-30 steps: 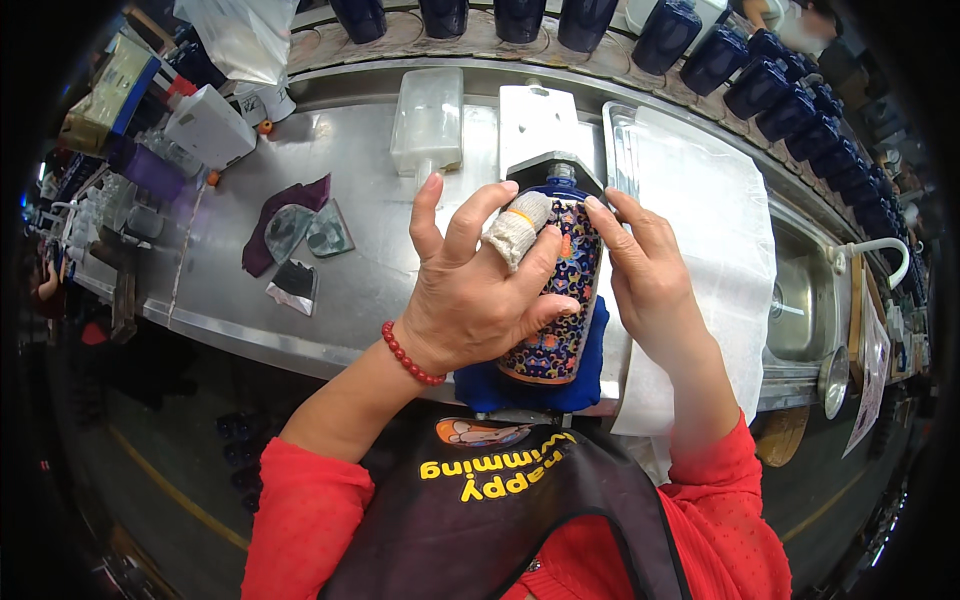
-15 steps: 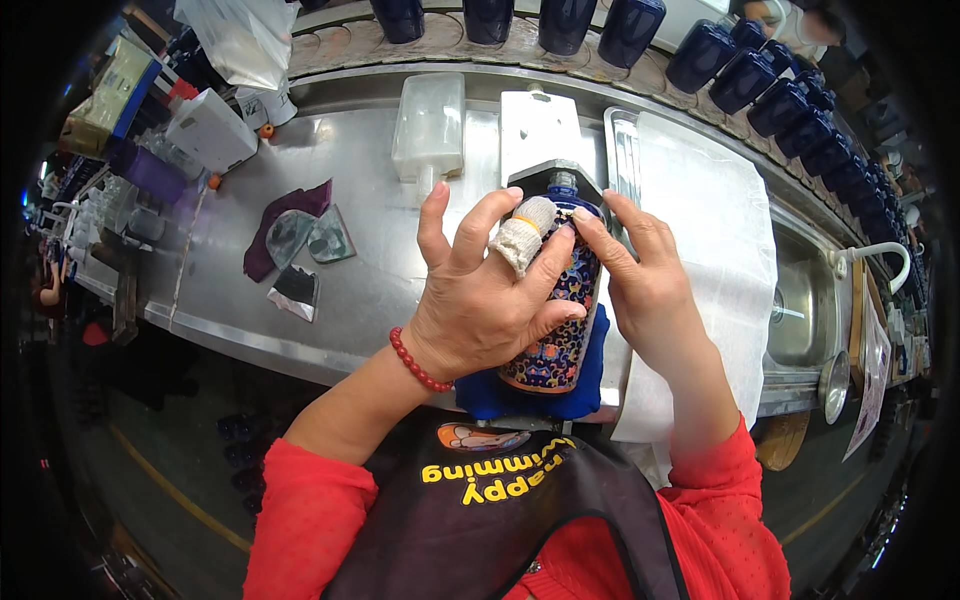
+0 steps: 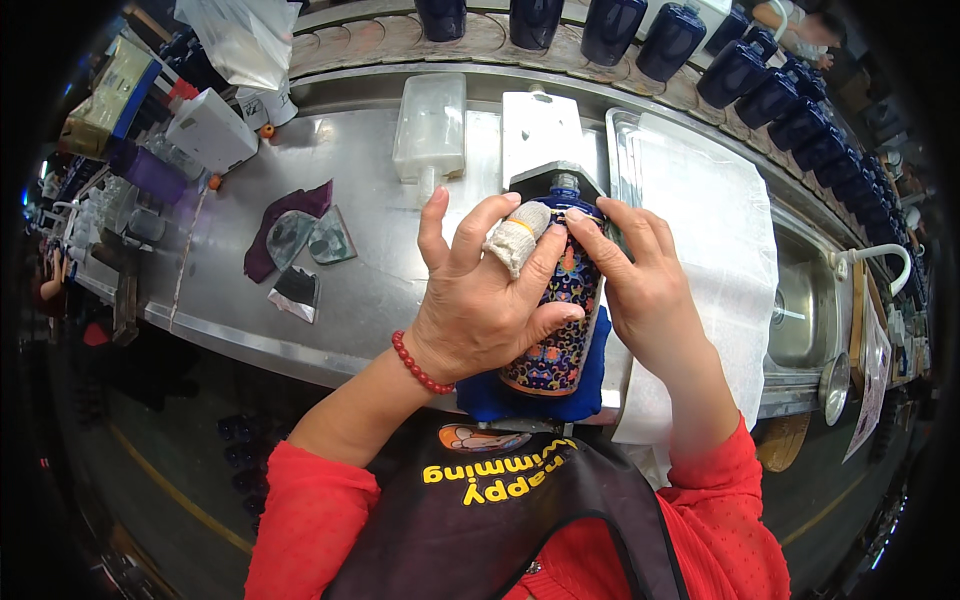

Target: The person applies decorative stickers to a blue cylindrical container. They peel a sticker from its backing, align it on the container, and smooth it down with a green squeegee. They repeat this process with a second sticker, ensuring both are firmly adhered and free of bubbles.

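Note:
A dark blue bottle (image 3: 560,345) with a colourful floral pattern lies tilted on a folded blue cloth (image 3: 590,375), its bare neck pointing away from me. My left hand (image 3: 487,300) has its fingers spread; its index fingertip presses the bottle's shoulder, while the thumb reaches over the patterned side. A knitted off-white cover (image 3: 518,240) with a yellow band wraps one left finger. From the right, my right hand (image 3: 650,285) lays outstretched fingers on the shoulder, close to the left fingertip. Its thumb is hidden. Behind the neck stands a dark angular rest (image 3: 530,182).
On the metal bench (image 3: 370,150) are a clear rectangular container (image 3: 430,125), a white block (image 3: 540,130) and purple cloth with scraps (image 3: 290,230). White sheeting (image 3: 700,240) covers the right side, before a sink (image 3: 800,300). Blue bottles (image 3: 612,30) line the conveyor (image 3: 350,45) behind.
Bottles on the conveyor have shifted to the right. My fingers have moved only slightly at the patterned bottle's shoulder; the bottle stays in place.

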Tool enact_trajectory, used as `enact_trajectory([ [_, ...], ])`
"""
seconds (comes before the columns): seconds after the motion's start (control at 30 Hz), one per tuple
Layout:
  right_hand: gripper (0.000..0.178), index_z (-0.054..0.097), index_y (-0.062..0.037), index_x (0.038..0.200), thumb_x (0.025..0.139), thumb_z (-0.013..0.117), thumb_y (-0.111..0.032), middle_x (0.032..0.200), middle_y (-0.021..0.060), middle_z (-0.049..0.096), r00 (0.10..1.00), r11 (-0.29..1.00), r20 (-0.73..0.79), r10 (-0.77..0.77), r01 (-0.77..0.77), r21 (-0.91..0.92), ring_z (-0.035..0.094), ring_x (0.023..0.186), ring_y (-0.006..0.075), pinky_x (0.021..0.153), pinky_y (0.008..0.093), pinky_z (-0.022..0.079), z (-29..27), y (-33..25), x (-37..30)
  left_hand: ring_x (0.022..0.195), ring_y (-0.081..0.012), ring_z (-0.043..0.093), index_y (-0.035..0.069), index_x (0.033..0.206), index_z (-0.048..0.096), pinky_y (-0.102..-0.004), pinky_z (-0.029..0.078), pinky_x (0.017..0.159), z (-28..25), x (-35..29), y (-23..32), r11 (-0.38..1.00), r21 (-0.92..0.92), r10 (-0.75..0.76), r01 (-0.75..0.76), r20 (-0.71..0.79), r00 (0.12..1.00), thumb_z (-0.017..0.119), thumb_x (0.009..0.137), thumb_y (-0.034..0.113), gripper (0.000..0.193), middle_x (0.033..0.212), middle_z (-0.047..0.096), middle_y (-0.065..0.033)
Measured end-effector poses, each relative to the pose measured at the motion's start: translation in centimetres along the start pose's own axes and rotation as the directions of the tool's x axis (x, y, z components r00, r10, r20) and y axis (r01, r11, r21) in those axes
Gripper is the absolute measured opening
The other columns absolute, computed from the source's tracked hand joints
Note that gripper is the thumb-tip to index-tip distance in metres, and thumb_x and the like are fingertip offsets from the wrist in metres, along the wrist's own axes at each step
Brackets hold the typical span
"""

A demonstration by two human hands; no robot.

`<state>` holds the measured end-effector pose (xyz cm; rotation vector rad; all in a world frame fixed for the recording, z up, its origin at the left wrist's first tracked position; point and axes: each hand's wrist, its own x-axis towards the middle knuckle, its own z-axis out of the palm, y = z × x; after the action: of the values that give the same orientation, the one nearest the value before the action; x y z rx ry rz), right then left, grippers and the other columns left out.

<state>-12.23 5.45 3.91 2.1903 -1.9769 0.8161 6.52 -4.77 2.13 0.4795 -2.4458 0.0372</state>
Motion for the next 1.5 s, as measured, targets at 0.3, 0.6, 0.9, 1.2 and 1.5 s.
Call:
enact_trajectory([
  [0.3,0.066,0.061,-0.0105,0.138,0.075,0.061,0.011,0.129,0.0211,0.057,0.998,0.998,-0.001,0.056,-0.056,0.039,0.055,0.117,0.0396,0.099,0.0459,0.05,0.0,0.1,-0.3,0.13,-0.0315,0.046,0.008,0.132,0.067,-0.0607,0.011,0.119,0.3,-0.4,-0.4,0.997,-0.062,-0.049,0.049,0.012,0.999,0.052,0.097,0.063,0.066,0.123,0.067,-0.011],
  [0.6,0.066,0.061,-0.0105,0.139,0.076,0.061,0.01,0.13,0.0211,0.056,0.999,0.999,0.011,0.044,-0.044,0.006,0.055,0.116,0.0397,0.098,0.0465,0.05,0.2,-0.1,-0.3,0.13,-0.0326,0.045,0.007,0.14,0.061,-0.0601,0.01,0.119,0.7,-0.4,-0.8,0.997,-0.064,-0.039,0.042,0.047,0.998,0.047,0.098,0.064,0.072,0.12,0.068,-0.0124],
  [0.9,0.065,0.06,-0.0088,0.14,0.077,0.061,0.008,0.131,0.0226,0.055,0.998,0.998,0.014,0.057,-0.057,-0.009,0.054,0.117,0.0411,0.098,0.0473,0.05,0.2,-0.5,-0.6,0.13,-0.0345,0.045,0.006,0.141,0.06,-0.0591,0.011,0.119,0.7,-0.8,-0.7,0.985,-0.148,-0.077,0.086,0.066,0.995,0.046,0.098,0.065,0.075,0.126,0.066,-0.0143],
  [1.2,0.07,0.06,-0.0146,0.142,0.077,0.06,0.01,0.137,0.0238,0.052,0.998,0.998,0.031,0.055,-0.054,-0.032,0.053,0.12,0.0413,0.101,0.0487,0.048,0.2,-0.8,-1.3,0.132,-0.032,0.042,0.004,0.145,0.055,-0.0644,0.008,0.117,1.1,-2.0,-0.5,0.983,-0.166,-0.071,0.079,0.054,0.996,0.044,0.098,0.066,0.078,0.125,0.066,-0.0128],
  [1.5,0.071,0.058,-0.0156,0.144,0.077,0.059,0.009,0.138,0.0246,0.051,0.997,0.998,0.049,0.052,-0.049,-0.048,0.053,0.12,0.0409,0.101,0.048,0.048,0.0,-1.2,-1.7,0.133,-0.0322,0.041,0.004,0.146,0.053,-0.0645,0.008,0.117,1.0,-2.7,0.0,0.974,-0.209,-0.081,0.093,0.063,0.995,0.041,0.098,0.068,0.081,0.128,0.065,-0.0119],
])
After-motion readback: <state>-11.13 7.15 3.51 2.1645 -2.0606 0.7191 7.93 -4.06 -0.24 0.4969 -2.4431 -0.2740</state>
